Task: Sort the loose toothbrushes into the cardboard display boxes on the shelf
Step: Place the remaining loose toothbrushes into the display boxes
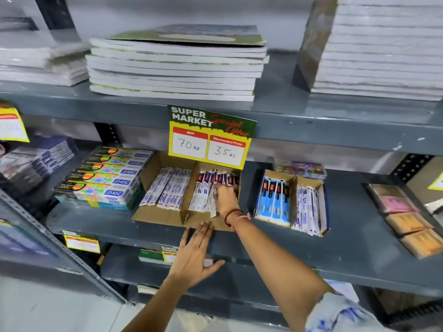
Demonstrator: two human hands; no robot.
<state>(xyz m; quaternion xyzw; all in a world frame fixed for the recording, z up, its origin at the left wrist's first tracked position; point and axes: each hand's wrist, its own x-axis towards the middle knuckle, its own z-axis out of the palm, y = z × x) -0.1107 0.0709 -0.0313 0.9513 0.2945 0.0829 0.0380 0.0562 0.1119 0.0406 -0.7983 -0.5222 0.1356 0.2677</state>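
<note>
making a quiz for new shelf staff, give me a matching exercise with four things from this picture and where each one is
Things:
1. right hand
2. left hand
3. toothpaste boxes
4. notebook stack

Places:
A. on the upper shelf, above the price sign
B. stacked left of the divided cardboard box
C. fingertips at the cardboard box's front edge
D. inside the box's right compartment, among the toothbrush packs

Pairs: 1-D, 2-C, 3-B, 4-A

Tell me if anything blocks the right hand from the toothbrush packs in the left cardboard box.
Nothing visible does. The right hand already rests on the toothbrush packs in the right compartment of the cardboard box. The left hand touches the box's front edge.
</note>
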